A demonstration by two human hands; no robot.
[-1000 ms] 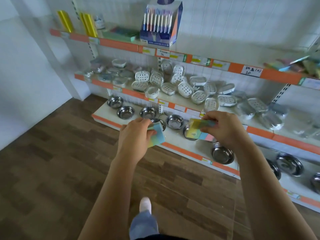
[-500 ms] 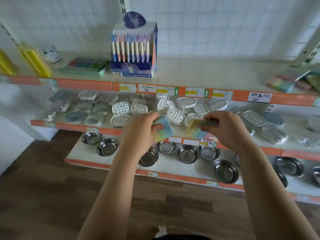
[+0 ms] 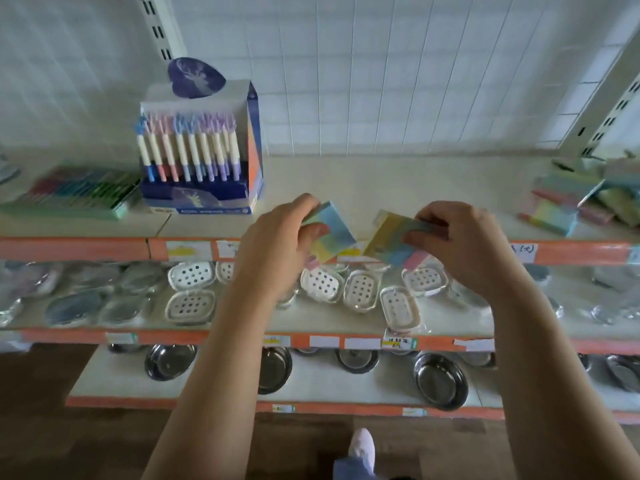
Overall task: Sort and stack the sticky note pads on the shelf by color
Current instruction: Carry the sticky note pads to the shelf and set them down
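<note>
My left hand [image 3: 277, 244] grips a sticky note pad [image 3: 330, 235] with blue, yellow and pink bands, held tilted at the front edge of the top shelf [image 3: 398, 188]. My right hand [image 3: 453, 244] grips a second multicolour pad [image 3: 391, 239], yellow, blue and pink, tilted the other way. The two pads are close together but apart. A loose pile of more pastel pads [image 3: 581, 199] lies at the right end of the top shelf.
A blue pen display box [image 3: 199, 150] stands on the top shelf to the left, with a flat pack of coloured items [image 3: 76, 194] beside it. Soap dishes [image 3: 360, 289] fill the middle shelf, steel bowls [image 3: 440, 381] the bottom one. My shoe [image 3: 362, 448] is below.
Both hands rose with their pads from the lower shelves up to the top shelf's front edge. The view tilted up and closer to the shelf.
</note>
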